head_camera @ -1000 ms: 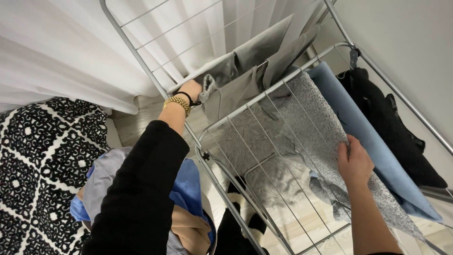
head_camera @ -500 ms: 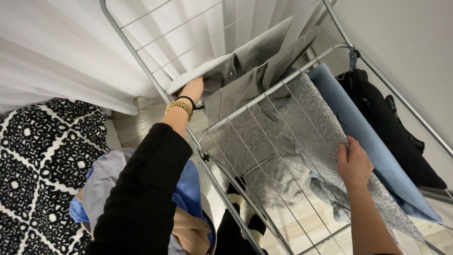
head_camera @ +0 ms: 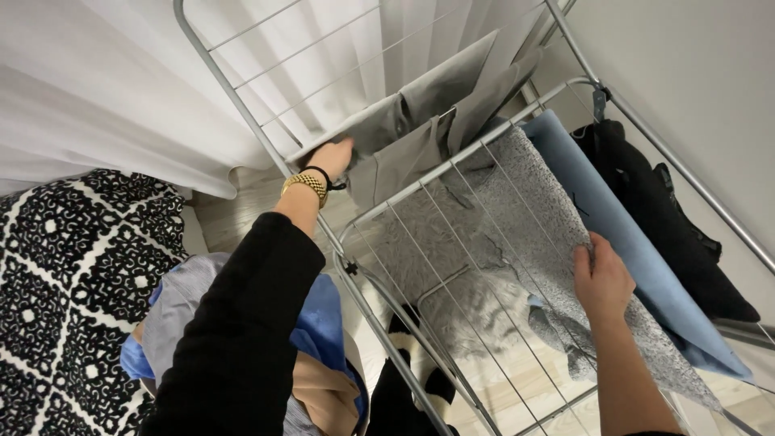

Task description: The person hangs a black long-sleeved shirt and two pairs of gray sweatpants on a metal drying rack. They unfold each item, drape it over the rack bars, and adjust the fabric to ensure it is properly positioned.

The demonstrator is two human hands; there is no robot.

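My left hand [head_camera: 329,158], with a gold watch and a black band at the wrist, grips the edge of a grey garment [head_camera: 420,121] hung over the raised wing of a metal drying rack [head_camera: 440,169]. My right hand [head_camera: 601,278] rests on a fuzzy grey cloth [head_camera: 517,218] spread over the rack's flat middle section, fingers curled on its edge. A light blue cloth [head_camera: 630,242] lies beside it, and a black garment [head_camera: 662,218] hangs further right.
A white curtain [head_camera: 97,89] hangs at the upper left. A black-and-white patterned textile [head_camera: 64,274] lies at the left. A pile of blue, grey and tan laundry [head_camera: 319,355] sits under my left arm. A plain wall [head_camera: 694,64] stands at the right.
My left hand has shifted slightly right along the grey garment's lower edge, and the bunched fabric there now lies flatter. My right hand has barely moved.
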